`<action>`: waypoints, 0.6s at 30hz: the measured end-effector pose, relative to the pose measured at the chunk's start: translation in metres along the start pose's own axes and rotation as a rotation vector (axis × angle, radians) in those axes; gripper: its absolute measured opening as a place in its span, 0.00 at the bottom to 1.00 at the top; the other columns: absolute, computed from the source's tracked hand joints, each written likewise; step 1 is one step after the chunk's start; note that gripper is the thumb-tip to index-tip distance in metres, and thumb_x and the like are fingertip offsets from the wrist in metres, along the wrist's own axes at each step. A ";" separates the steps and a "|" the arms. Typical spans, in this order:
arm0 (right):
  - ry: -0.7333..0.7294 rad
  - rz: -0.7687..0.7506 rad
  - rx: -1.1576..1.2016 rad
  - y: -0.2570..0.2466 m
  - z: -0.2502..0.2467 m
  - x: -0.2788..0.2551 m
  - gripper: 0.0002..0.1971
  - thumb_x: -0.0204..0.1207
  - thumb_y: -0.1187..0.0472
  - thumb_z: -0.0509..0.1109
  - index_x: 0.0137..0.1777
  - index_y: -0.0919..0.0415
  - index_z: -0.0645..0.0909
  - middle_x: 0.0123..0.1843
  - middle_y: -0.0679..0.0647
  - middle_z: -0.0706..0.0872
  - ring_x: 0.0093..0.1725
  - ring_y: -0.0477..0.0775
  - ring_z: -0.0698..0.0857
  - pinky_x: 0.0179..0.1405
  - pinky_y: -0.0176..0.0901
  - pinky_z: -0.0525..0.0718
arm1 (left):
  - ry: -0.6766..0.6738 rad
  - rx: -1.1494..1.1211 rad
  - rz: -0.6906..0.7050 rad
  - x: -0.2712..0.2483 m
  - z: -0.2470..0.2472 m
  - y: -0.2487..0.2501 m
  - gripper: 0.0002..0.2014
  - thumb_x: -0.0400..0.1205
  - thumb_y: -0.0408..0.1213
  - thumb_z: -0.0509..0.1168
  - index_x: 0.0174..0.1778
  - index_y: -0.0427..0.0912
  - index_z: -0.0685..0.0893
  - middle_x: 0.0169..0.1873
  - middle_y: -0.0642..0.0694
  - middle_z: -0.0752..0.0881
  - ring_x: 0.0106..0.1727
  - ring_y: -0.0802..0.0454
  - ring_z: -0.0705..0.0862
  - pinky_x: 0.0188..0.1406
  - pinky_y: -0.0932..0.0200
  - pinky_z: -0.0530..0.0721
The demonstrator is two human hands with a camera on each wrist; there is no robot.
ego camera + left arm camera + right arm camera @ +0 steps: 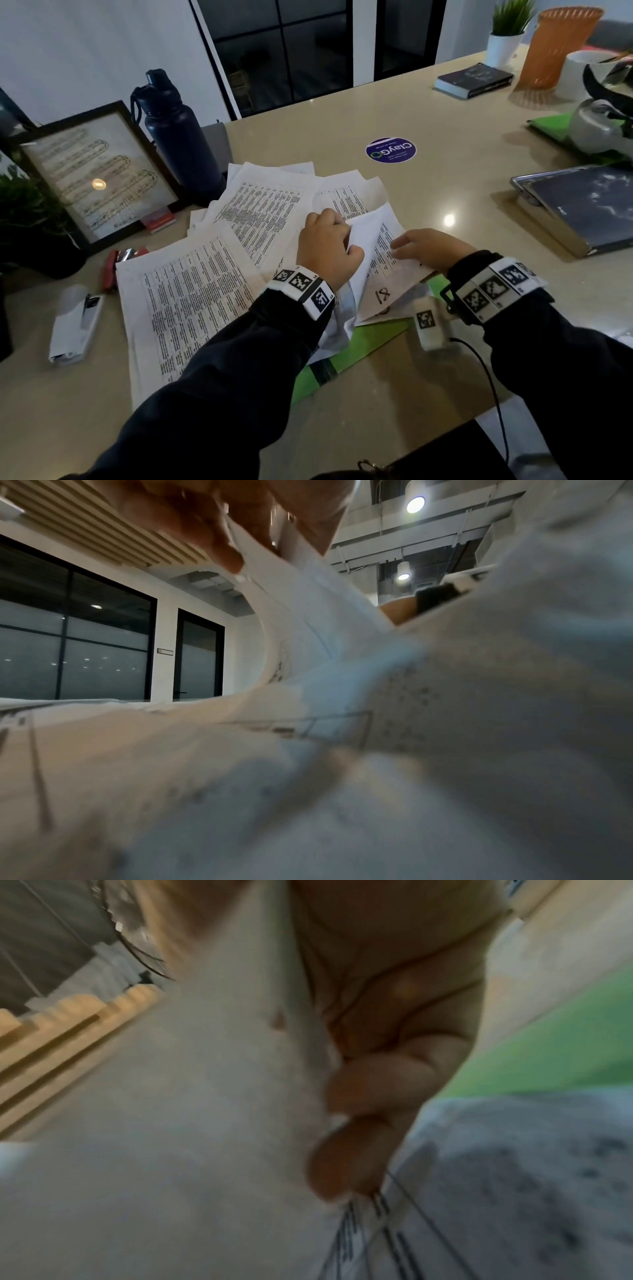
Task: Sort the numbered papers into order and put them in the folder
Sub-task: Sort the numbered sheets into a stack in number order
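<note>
- I see my left hand pinching a lifted sheet.
- My right hand presses flat on the page marked 18.
- Papers lie scattered over the green folder on the worktop.

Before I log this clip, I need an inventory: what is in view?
printed papers: many, white, spread mid-table
green folder: one, under the papers
water bottle: one, dark blue, far left
picture frame: one, dark, left
stapler: one, red, left of the papers
book: one, dark, far right
potted plant: one, white pot, far right
round sticker: one, purple, on the table
left hand: lifts a sheet
right hand: flat on the papers
</note>
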State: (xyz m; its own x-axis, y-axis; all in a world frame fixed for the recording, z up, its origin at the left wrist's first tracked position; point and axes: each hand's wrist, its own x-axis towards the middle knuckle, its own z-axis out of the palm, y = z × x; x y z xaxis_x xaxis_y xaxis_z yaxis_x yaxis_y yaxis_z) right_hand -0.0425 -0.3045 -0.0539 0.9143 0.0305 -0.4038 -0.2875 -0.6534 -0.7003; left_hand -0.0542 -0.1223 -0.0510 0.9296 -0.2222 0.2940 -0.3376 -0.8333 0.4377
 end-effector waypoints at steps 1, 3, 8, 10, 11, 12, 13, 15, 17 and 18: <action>-0.010 -0.016 -0.041 -0.003 0.000 0.003 0.15 0.77 0.61 0.69 0.63 0.59 0.82 0.61 0.58 0.85 0.52 0.56 0.83 0.58 0.50 0.83 | 0.023 0.004 0.016 -0.001 0.000 0.000 0.07 0.65 0.41 0.57 0.25 0.41 0.70 0.42 0.41 0.80 0.48 0.41 0.74 0.40 0.51 0.75; 0.013 -0.022 -0.050 -0.006 -0.002 0.008 0.14 0.76 0.68 0.67 0.58 0.58 0.86 0.61 0.58 0.85 0.49 0.54 0.82 0.59 0.45 0.80 | 0.089 0.012 0.043 -0.002 0.001 0.001 0.09 0.66 0.41 0.56 0.22 0.41 0.70 0.38 0.41 0.80 0.43 0.41 0.75 0.35 0.51 0.77; 0.167 -0.090 0.001 -0.024 -0.014 -0.001 0.21 0.74 0.75 0.58 0.51 0.52 0.87 0.55 0.55 0.86 0.45 0.53 0.82 0.47 0.40 0.80 | 0.231 -0.159 0.063 -0.003 -0.010 -0.005 0.15 0.67 0.44 0.56 0.26 0.35 0.78 0.46 0.40 0.81 0.48 0.41 0.76 0.45 0.50 0.77; 0.324 -0.179 -0.087 -0.033 -0.023 -0.015 0.22 0.74 0.74 0.56 0.56 0.55 0.87 0.55 0.55 0.87 0.50 0.56 0.82 0.50 0.37 0.74 | 0.296 -0.220 0.060 -0.005 -0.019 -0.008 0.15 0.68 0.43 0.57 0.26 0.34 0.78 0.49 0.40 0.80 0.51 0.46 0.73 0.49 0.49 0.76; 0.421 -0.230 -0.142 -0.037 -0.029 -0.023 0.23 0.74 0.74 0.56 0.58 0.56 0.87 0.56 0.57 0.88 0.52 0.59 0.83 0.49 0.37 0.73 | 0.334 -0.248 0.065 -0.007 -0.023 -0.008 0.14 0.68 0.42 0.58 0.27 0.33 0.77 0.49 0.40 0.80 0.52 0.48 0.72 0.50 0.47 0.77; 0.521 -0.272 -0.177 -0.039 -0.035 -0.029 0.23 0.74 0.74 0.57 0.60 0.56 0.86 0.58 0.59 0.88 0.55 0.62 0.84 0.49 0.39 0.74 | 0.378 -0.278 0.073 -0.009 -0.026 -0.009 0.13 0.68 0.41 0.59 0.29 0.32 0.78 0.48 0.40 0.80 0.52 0.48 0.72 0.50 0.44 0.78; 0.610 -0.297 -0.187 -0.042 -0.043 -0.036 0.23 0.74 0.74 0.57 0.61 0.56 0.86 0.60 0.61 0.87 0.57 0.64 0.84 0.50 0.42 0.76 | 0.409 -0.332 0.079 -0.010 -0.029 -0.008 0.12 0.68 0.40 0.61 0.33 0.31 0.79 0.47 0.42 0.79 0.52 0.47 0.73 0.49 0.41 0.80; 0.754 -0.307 -0.202 -0.045 -0.059 -0.046 0.24 0.76 0.73 0.56 0.64 0.54 0.83 0.61 0.64 0.86 0.58 0.67 0.82 0.53 0.48 0.78 | 0.443 -0.410 0.090 -0.012 -0.034 -0.004 0.11 0.68 0.39 0.62 0.40 0.34 0.80 0.46 0.50 0.76 0.51 0.47 0.75 0.52 0.44 0.78; 0.884 -0.341 -0.244 -0.048 -0.072 -0.052 0.24 0.76 0.71 0.55 0.67 0.53 0.81 0.61 0.63 0.86 0.58 0.68 0.82 0.55 0.53 0.79 | 0.443 -0.504 0.055 -0.011 -0.038 0.000 0.11 0.70 0.42 0.63 0.47 0.43 0.78 0.45 0.56 0.76 0.50 0.52 0.76 0.53 0.56 0.75; 0.959 -0.389 -0.234 -0.050 -0.076 -0.054 0.25 0.76 0.70 0.54 0.68 0.52 0.80 0.62 0.62 0.85 0.59 0.67 0.82 0.58 0.54 0.79 | 0.437 -0.561 0.014 -0.010 -0.041 0.004 0.12 0.71 0.43 0.63 0.49 0.45 0.76 0.44 0.57 0.77 0.49 0.55 0.77 0.52 0.61 0.75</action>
State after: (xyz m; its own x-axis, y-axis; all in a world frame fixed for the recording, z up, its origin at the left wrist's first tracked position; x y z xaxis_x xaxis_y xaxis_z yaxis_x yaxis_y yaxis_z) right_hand -0.0557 -0.3310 0.0470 0.8032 -0.2738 0.5290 0.0423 -0.8596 -0.5092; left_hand -0.0711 -0.1022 -0.0173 0.8199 0.0908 0.5652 -0.4833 -0.4194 0.7685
